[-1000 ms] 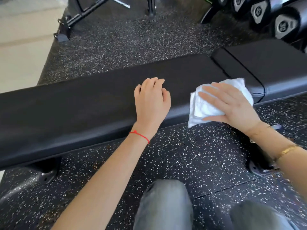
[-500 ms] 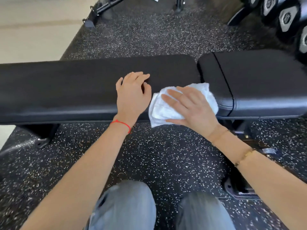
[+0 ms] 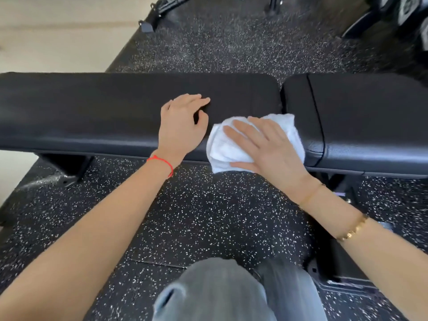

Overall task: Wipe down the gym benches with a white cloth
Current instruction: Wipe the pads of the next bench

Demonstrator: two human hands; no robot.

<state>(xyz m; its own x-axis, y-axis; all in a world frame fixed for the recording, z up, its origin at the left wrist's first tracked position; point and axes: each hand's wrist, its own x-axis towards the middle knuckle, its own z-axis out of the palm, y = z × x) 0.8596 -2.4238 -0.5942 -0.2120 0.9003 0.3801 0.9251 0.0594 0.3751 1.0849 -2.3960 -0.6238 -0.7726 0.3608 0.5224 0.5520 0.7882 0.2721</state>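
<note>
A long black padded gym bench (image 3: 92, 107) runs across the view, with a separate seat pad (image 3: 370, 112) at its right end. A folded white cloth (image 3: 222, 149) lies over the bench's near edge, close to the gap between the two pads. My right hand (image 3: 266, 147) presses flat on the cloth with straight, spread fingers. My left hand (image 3: 183, 126) rests on the bench top just left of the cloth, fingers loosely bent, holding nothing.
Black speckled rubber flooring (image 3: 208, 216) lies under the bench. Dumbbells (image 3: 407, 10) sit at the far right and a black equipment frame (image 3: 162, 10) at the far middle. My knees in grey trousers (image 3: 220, 295) are at the bottom. A bench foot (image 3: 67, 167) stands at left.
My right hand has slid the cloth leftward along the bench's near edge, away from the seat pad and closer to my left hand. The view has also swung.
</note>
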